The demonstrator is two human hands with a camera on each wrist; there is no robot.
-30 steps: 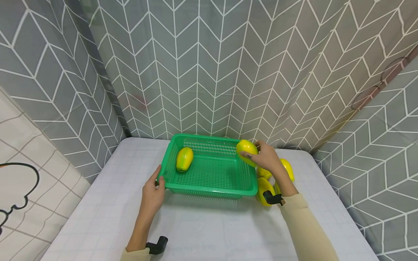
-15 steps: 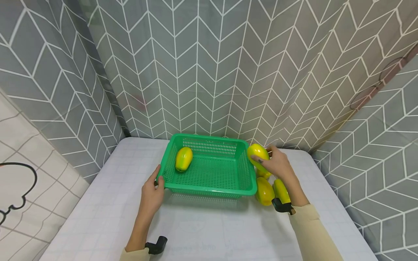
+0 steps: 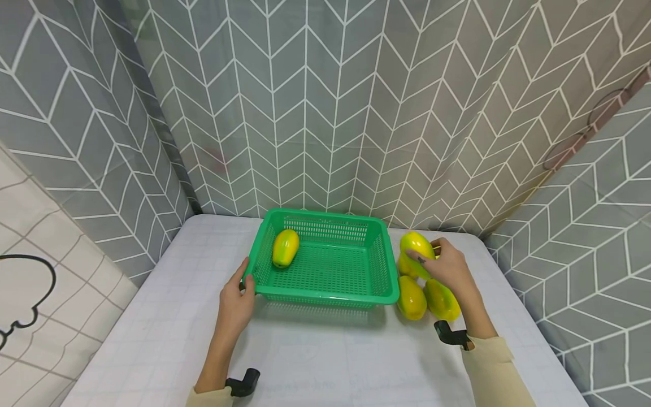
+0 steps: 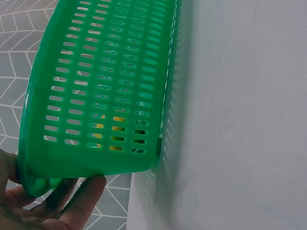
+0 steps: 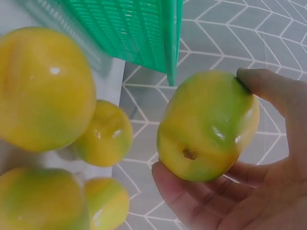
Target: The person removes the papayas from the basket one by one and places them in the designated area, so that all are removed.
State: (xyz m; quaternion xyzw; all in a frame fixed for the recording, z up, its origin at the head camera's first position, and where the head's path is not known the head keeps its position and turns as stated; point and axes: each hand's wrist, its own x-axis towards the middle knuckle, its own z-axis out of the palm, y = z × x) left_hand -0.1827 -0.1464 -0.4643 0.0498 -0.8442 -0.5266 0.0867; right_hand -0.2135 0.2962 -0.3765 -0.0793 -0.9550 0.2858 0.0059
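My left hand [image 3: 237,302] grips the front left corner of a green plastic basket [image 3: 325,297]. In the left wrist view, its fingers [image 4: 86,201] curl under the basket's rim. One yellow-green papaya [image 3: 286,249] lies inside the basket, near the left wall. To the right of the basket, my right hand [image 3: 447,264] holds another papaya [image 5: 206,124] between thumb and fingers, raised over the others. Two papayas, one by the basket [image 3: 412,298] and one farther right [image 3: 442,299], rest on the table in front of it. More papayas show in the right wrist view, partly overlapping.
A white-covered table [image 3: 325,362] carries everything. Grey curtains [image 3: 325,113] with white chevron lines hang behind and at both sides, close to the table's back edge. A black wrist mount [image 3: 244,382] sits on the left forearm, another [image 3: 451,334] on the right.
The right hand has carried its papaya rightward, from over the basket's right rim to above the papayas beside it. The left hand and the basket stay in place.
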